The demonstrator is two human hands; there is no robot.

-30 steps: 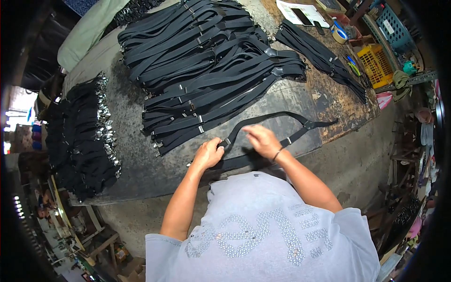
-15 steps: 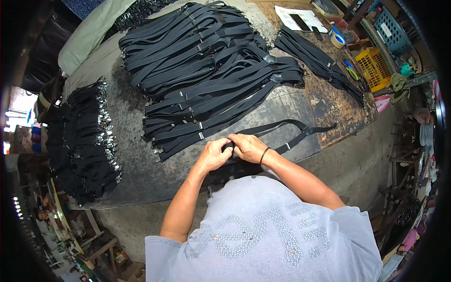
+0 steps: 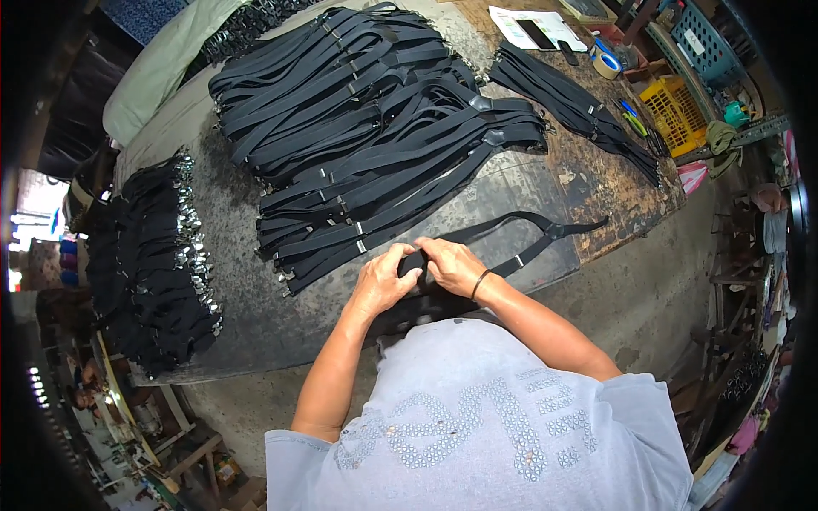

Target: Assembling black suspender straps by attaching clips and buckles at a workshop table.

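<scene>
A pair of black suspenders [image 3: 538, 247] lies at the table's near edge, its Y-shaped joint to the right and one metal slider showing on a strap. Both hands meet over the strap's left end. My left hand [image 3: 385, 277] is closed on it, thumb and fingers bent round the black band. Pressed close beside it, my right hand [image 3: 453, 266] also grips the strap with curled fingers. The exact piece between the fingertips is hidden. Just beyond the hands lies a large pile of black suspenders [image 3: 358, 128] with metal clips and sliders.
Black straps with shiny clips [image 3: 153, 272] form a heap at the left. A smaller suspenders bundle [image 3: 579, 111] lies at the right, near papers with a phone [image 3: 537, 34], a tape roll [image 3: 606, 65] and scissors [image 3: 656, 143]. A yellow basket [image 3: 676, 115] stands past the table edge.
The hands have drawn slightly apart at the fingertips, still on the strap. The whole view has shifted a little; the piles lie as before.
</scene>
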